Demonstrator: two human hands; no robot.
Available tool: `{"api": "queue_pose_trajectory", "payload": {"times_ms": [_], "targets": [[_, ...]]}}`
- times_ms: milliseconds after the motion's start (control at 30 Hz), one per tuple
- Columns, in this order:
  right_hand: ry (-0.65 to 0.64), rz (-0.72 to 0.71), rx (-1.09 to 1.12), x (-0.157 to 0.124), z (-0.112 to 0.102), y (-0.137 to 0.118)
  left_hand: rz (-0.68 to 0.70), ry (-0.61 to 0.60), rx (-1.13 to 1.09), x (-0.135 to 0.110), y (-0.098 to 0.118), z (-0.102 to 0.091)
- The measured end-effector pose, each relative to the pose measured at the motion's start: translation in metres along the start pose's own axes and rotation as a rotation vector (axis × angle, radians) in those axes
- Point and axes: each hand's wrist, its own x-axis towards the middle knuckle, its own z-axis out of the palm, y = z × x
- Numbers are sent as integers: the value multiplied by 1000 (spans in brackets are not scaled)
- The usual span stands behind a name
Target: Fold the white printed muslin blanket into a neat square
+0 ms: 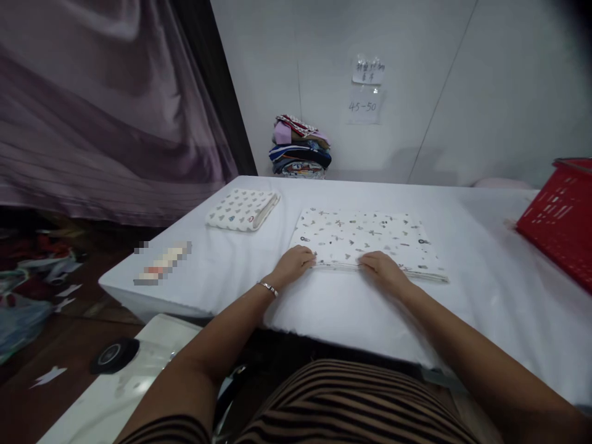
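Observation:
A white folded cloth printed with small scattered figures lies flat on the white-covered table in front of me. At the left part of its near edge, my left hand has its fingers closed on the folded layers; a bracelet circles that wrist. Farther right along the same edge, my right hand pinches the cloth between thumb and fingers. The right end of the near edge shows several stacked layers. To the left, apart from both hands, rests a second folded cloth, thicker and with a small repeated print.
The white table cover hangs over the near edge. A red plastic basket stands at the right. Behind the table rises a pile of folded fabrics. A blurred-out item lies near the left corner; a white surface is below.

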Motion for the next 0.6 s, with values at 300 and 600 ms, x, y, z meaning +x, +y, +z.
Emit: {"api": "queue_pose_trajectory", "payload": {"times_ms": [300,600], "targets": [[-36,11,-149,19,18,-8,-10,1,80,5,7,1],[31,16,-205,11,26,-8,3,-14,146,-2,12,5]]}}
